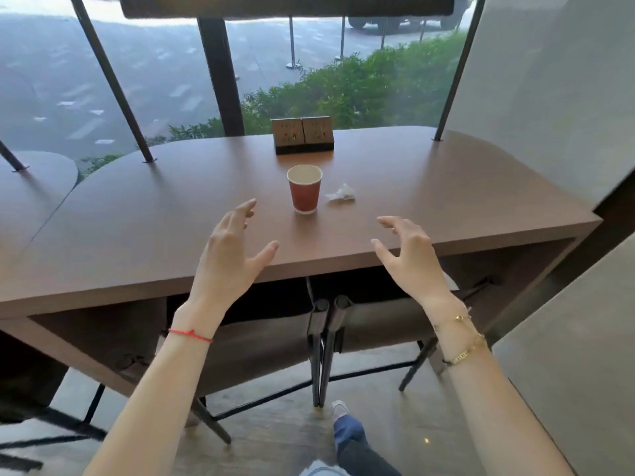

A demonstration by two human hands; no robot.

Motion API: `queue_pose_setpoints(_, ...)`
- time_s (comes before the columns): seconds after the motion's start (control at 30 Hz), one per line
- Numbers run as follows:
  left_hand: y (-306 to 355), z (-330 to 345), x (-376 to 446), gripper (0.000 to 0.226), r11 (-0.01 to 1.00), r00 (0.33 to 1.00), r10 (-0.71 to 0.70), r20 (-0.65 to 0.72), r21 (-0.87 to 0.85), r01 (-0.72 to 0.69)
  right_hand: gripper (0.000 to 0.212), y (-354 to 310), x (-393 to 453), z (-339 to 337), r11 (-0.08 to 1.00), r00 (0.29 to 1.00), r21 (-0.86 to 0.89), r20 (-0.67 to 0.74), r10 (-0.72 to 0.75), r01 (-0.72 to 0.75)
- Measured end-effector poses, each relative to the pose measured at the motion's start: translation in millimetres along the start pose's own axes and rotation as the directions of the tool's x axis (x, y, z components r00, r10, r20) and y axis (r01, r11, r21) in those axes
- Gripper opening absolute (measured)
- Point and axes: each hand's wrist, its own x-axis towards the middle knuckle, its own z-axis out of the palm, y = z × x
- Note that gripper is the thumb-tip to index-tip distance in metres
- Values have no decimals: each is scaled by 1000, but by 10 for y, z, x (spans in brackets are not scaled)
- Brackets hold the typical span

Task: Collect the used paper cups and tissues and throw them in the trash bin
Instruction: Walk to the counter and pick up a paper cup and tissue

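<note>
From the head camera, a red paper cup stands upright on a brown wooden table, its white inside showing at the open mouth. Just to the right of the cup, apart from it, a crumpled white tissue lies on the tabletop. Behind both, near the far edge, sits a double socket block with a brass-coloured face and a dark base. The left hand hangs above the near part of the table, left of the cup and nearer the camera, with its fingers spread and loosely straight, thumb out to the side, holding nothing. The right hand is raised at the near edge, right of the cup and below the tissue, its fingers gently bent and spread apart, also holding nothing. Neither hand touches the cup or the tissue. The left wrist carries a thin red string bracelet, and the right wrist wears gold bracelets (two bands, one above the other). Under the table, two dark chairs are pushed in side by side. No trash bin is in view.
</note>
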Motion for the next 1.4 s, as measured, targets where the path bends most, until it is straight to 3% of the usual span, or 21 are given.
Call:
queue_pose_setpoints(0.33,18,850,1061,99,984,984,-178,-22,-25,178,44,623,1591,384,996,982,-4,166,-89,91)
queue_pose_setpoints(0.6,-13,1198,1317,115,939,941,-337,-21,-83,334,41,758,2109,834,986,928,-21,342,-147,164)
queue_pose_setpoints(0.7,-42,1244,1373,116,924,930,-368,2,-109,366,38,781,2183,923,985,925,-4,344,-162,174)
queue_pose_setpoints(0.8,-60,1269,1403,109,908,919,-394,29,-141,394,25,786,2204,956,986,929,80,329,-167,149)
queue_pose_setpoints(1.07,-56,1189,1378,63,918,922,-378,-85,-161,362,4,743,2158,901,976,950,165,252,-182,143)
queue_pose_setpoints(1.23,-21,910,992,66,910,890,-411,-195,-146,388,11,565,2003,885,952,937,252,253,-241,176)
queue_pose_setpoints(1.4,30,498,271,70,858,800,-511,-313,-126,499,14,165,1744,1013,883,866,383,304,-397,271)
